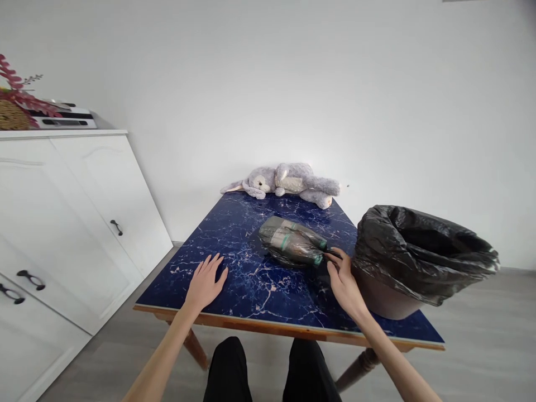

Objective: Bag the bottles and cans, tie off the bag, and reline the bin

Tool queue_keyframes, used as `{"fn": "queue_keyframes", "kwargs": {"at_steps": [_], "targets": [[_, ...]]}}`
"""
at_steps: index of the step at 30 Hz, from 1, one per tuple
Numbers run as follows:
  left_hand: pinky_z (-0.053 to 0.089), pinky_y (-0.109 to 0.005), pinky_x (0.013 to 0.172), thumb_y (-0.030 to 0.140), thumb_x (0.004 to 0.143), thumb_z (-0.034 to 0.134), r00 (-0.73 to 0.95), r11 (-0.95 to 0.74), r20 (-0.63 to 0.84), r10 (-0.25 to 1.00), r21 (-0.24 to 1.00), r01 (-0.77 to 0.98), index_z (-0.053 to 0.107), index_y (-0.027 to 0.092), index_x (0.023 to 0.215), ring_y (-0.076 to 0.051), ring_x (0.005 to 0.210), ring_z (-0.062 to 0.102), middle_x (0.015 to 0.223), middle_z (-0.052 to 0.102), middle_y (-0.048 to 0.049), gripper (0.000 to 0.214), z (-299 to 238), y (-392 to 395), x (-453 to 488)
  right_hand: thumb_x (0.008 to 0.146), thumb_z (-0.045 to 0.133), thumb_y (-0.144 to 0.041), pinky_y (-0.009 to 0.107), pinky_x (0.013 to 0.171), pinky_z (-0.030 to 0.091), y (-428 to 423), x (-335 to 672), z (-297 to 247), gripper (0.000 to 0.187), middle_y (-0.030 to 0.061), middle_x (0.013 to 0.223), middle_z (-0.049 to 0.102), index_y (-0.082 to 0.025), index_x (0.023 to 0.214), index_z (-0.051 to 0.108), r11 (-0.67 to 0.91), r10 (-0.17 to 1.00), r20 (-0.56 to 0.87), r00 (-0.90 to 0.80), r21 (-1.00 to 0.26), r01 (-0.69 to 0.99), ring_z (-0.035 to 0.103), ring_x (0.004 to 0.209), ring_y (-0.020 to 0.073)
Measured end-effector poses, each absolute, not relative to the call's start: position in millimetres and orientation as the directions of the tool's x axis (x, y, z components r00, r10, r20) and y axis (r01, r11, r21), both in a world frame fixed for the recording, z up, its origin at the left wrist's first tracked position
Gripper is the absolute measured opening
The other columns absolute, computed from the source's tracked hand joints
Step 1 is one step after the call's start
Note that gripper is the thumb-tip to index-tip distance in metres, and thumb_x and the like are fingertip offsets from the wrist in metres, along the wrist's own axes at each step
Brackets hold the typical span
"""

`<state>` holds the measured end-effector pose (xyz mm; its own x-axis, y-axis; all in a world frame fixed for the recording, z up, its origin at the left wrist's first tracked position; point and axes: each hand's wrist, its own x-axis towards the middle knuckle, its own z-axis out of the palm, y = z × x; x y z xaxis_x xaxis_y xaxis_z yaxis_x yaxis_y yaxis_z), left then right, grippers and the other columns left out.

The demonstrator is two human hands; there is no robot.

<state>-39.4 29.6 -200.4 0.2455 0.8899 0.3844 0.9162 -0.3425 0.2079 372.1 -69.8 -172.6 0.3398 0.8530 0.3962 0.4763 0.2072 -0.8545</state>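
Observation:
A see-through dark plastic bag [288, 241] lies on the blue marble-patterned table [234, 290], with what look like two bottles with green caps and bands inside. My right hand [344, 282] pinches the bag's gathered end beside the caps. Flat on the tabletop, left of the bag, rests my left hand [205, 283], fingers spread and nothing in it. Just right of my right hand stands a trash bin [387, 298] lined with a black garbage bag [385, 240], its mouth open. The inside of the bin is too dark to make out.
A grey plush rabbit [293, 181] lies on its side along the table's far edge, against the white wall. To the left stands a white cabinet [92, 212] carrying a woven basket [12, 115] with red foliage and a white device [65, 118].

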Motion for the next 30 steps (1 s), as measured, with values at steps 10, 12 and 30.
{"fn": "queue_keyframes", "kwargs": {"at_steps": [10, 12, 30], "targets": [[0.053, -0.048, 0.111, 0.030, 0.109, 0.047, 0.280, -0.593, 0.675, 0.683, 0.289, 0.751, 0.064, 0.026, 0.126, -0.027, 0.125, 0.067, 0.129, 0.071, -0.0093, 0.024, -167, -35, 13, 0.107, 0.046, -0.044, 0.043, 0.091, 0.058, -104, 370, -176, 0.032, 0.0133, 0.126, 0.071, -0.024, 0.125, 0.064, 0.256, 0.801, 0.513, 0.309, -0.760, 0.597, 0.070, 0.106, 0.0283], [0.054, -0.046, 0.105, 0.025, 0.107, 0.050, 0.316, -0.657, 0.719, 0.620, 0.254, 0.710, 0.063, 0.026, 0.124, -0.027, 0.120, 0.067, 0.123, 0.070, -0.0096, 0.021, -154, -55, 46, 0.106, 0.046, -0.042, 0.043, 0.092, 0.058, -97, 373, -179, 0.033, 0.0145, 0.129, 0.069, -0.023, 0.127, 0.064, 0.284, 0.818, 0.518, 0.249, -0.741, 0.608, 0.070, 0.109, 0.0289], [0.048, -0.048, 0.095, 0.021, 0.103, 0.060, 0.520, -0.697, 0.624, 0.583, 0.055, 0.715, 0.063, 0.024, 0.092, -0.026, 0.094, 0.066, 0.095, 0.073, -0.0050, 0.012, -119, -56, 126, 0.101, 0.055, -0.030, 0.027, 0.059, 0.046, -62, 358, -165, 0.014, 0.0033, 0.103, 0.067, -0.025, 0.097, 0.068, 0.413, 0.808, 0.585, -0.078, -0.465, 0.783, 0.063, 0.065, 0.0151]]}}
